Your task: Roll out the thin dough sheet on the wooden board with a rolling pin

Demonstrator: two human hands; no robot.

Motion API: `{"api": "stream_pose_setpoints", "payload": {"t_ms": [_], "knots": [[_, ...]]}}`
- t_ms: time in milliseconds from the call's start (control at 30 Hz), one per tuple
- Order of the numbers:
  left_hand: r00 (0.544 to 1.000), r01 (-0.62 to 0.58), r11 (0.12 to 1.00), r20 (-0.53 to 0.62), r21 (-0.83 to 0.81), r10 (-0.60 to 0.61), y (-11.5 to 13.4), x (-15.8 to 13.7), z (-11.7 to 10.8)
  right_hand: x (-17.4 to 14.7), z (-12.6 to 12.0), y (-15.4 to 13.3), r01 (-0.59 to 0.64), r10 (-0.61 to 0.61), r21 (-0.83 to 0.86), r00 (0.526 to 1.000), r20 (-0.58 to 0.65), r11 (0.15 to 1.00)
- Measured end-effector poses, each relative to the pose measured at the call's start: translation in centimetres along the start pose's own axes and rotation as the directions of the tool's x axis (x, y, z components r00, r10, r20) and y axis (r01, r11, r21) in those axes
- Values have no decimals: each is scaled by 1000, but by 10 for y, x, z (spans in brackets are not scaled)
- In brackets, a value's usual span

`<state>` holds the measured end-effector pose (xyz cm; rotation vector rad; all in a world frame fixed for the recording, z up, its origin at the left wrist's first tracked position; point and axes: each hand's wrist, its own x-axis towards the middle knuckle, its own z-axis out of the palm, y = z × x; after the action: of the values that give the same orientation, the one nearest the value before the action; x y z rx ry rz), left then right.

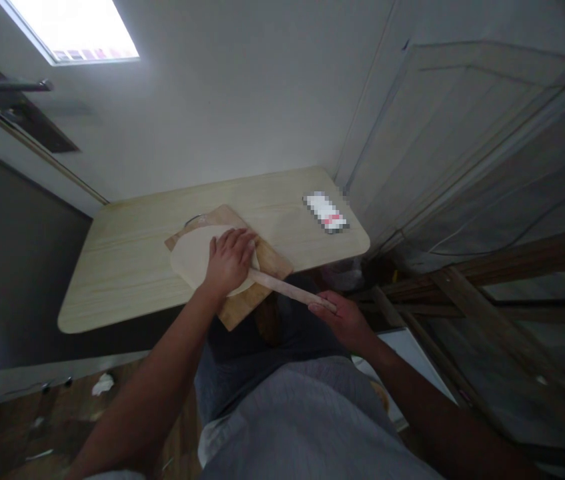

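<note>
Rolling pin [295, 291] in the head view: a pale wooden rod slanting from the dough sheet [189, 257] out past the near edge of the surface [117, 267], its outer end in the right hand [346, 321]. That hand's grip is closed on the pin, fingers curled around the end, the wrist fairly straight and the right forearm [425, 383] running in from the lower right. The left hand [229, 262] lies palm down over the right part of the dough, fingers close together and lightly bent, pointing away and to the right, with the thumb up along the near side; the left forearm [162, 380] reaches up from the lower left. The pin's inner end meets this hand, but I cannot tell whether its grip is clamped on the wood beneath. The flat, pale dough rests on a wooden cutting board [242, 310], set askew and jutting over the near edge.
</note>
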<state>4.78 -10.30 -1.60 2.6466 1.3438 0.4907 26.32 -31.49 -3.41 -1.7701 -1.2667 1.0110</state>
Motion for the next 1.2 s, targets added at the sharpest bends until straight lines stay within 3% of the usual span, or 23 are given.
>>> {"api": "stream_pose_setpoints", "payload": {"t_ms": [500, 833, 1000, 1200], "knots": [[996, 15, 999, 87, 45, -19, 2, 23, 7, 7, -4, 6, -126, 123, 80, 991, 45, 989], [996, 29, 999, 81, 31, -32, 6, 33, 8, 6, -1, 9, -127, 124, 100, 992, 35, 987], [999, 43, 999, 19, -9, -42, 8, 32, 10, 6, -1, 7, -130, 129, 117, 992, 15, 985], [987, 28, 992, -156, -119, -46, 6, 25, 3, 9, -4, -1, -90, 77, 161, 993, 88, 983]]}}
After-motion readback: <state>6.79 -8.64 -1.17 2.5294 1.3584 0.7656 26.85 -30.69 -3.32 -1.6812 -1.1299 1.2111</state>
